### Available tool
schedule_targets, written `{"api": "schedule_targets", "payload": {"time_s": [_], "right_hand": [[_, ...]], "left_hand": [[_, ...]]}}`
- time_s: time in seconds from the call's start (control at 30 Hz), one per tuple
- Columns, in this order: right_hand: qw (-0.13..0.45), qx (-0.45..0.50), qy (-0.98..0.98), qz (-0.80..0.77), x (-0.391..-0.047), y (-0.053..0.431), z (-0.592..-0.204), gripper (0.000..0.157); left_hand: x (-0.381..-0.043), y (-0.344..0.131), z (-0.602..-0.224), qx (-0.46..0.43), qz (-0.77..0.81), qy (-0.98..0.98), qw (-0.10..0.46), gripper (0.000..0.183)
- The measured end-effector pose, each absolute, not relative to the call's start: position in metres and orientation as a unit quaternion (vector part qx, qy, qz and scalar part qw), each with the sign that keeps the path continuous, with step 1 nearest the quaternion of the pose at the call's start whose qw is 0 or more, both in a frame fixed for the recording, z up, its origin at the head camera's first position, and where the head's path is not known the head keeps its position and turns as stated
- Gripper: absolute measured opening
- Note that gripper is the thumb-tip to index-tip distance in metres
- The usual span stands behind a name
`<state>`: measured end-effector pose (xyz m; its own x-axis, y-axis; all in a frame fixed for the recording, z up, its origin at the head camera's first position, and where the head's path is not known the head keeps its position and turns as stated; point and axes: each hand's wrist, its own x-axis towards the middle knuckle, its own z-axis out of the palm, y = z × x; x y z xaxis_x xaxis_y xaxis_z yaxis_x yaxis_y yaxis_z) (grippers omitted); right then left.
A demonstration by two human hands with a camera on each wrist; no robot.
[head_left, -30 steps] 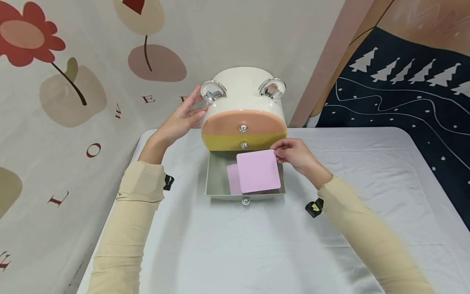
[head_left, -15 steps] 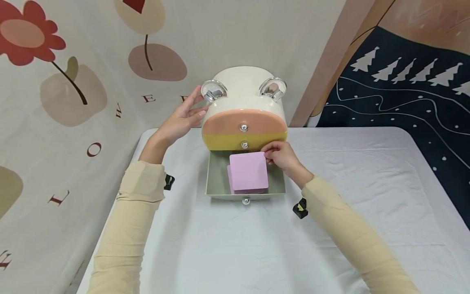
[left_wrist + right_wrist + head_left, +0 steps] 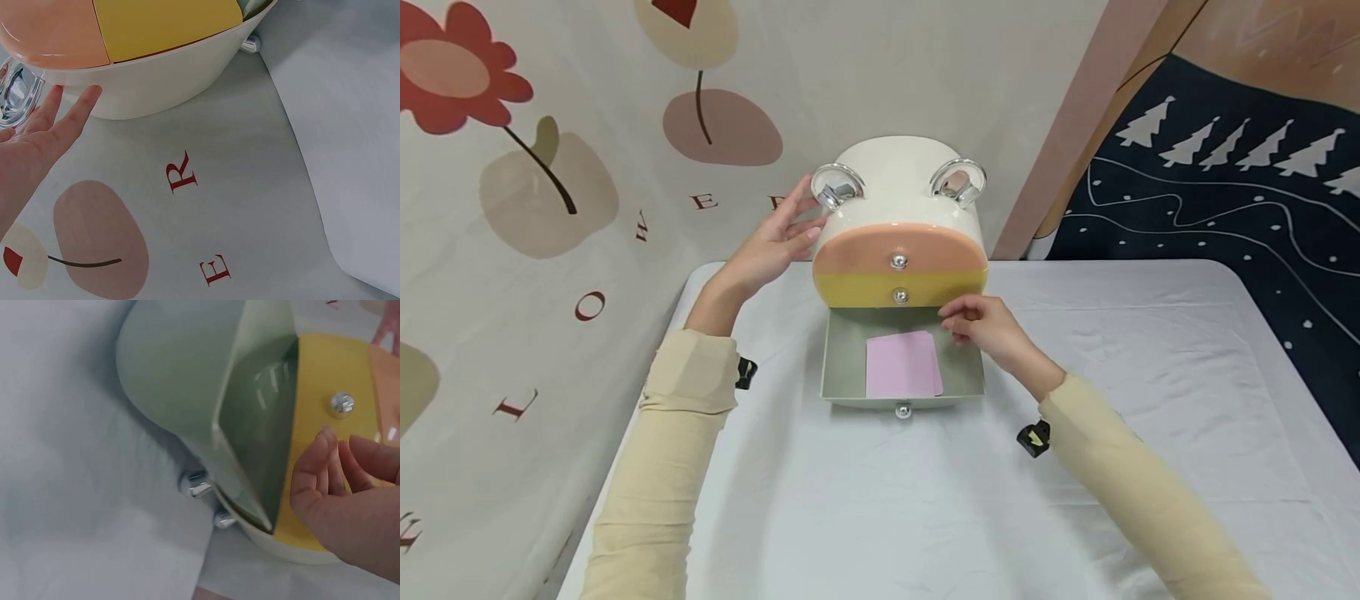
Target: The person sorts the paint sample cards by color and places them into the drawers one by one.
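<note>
A white rounded cabinet has an orange drawer above a yellow drawer, both pushed in. Below them a green drawer is pulled out. Several square pink cards lie stacked in it, slightly fanned. My left hand rests with extended fingers against the cabinet's left side; in the left wrist view its fingertips meet the white wall. Over the green drawer's right back corner hovers my right hand, fingers loosely bent and nothing between them. The cards cannot be seen in the right wrist view.
Two silver ring-shaped ears stand on the cabinet's top, and each drawer has a round silver knob. A white cloth covers the table. Behind it hangs a printed flower backdrop, with a dark tree-patterned cloth at right.
The pink card that my right hand pinched has moved left and been let go onto the other card in the green drawer. My right hand has drawn slightly back right. The left hand stays put.
</note>
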<state>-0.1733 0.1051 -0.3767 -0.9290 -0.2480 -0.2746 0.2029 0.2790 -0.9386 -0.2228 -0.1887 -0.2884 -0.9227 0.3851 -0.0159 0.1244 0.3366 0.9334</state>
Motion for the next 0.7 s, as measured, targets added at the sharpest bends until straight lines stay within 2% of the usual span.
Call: {"api": "schedule_targets", "payload": {"time_s": [0.2,0.4,0.53,0.7], "right_hand": [[0.245,-0.132,0.761,-0.587,-0.147,0.113,-0.373,0.025],[0.309,-0.229,0.725,-0.571,-0.117,0.113,-0.388,0.026],[0.342,-0.246,0.714,-0.560,-0.100,0.111,-0.407,0.029],[0.337,-0.235,0.727,-0.550,-0.085,0.109,-0.432,0.034]], "left_hand": [[-0.222,-0.189,-0.289,0.156,0.552,0.811,0.118,0.067],[-0.221,-0.188,-0.287,0.158,0.552,0.810,0.118,0.067],[-0.221,-0.188,-0.287,0.159,0.552,0.810,0.118,0.067],[-0.221,-0.188,-0.287,0.156,0.553,0.810,0.118,0.067]]}}
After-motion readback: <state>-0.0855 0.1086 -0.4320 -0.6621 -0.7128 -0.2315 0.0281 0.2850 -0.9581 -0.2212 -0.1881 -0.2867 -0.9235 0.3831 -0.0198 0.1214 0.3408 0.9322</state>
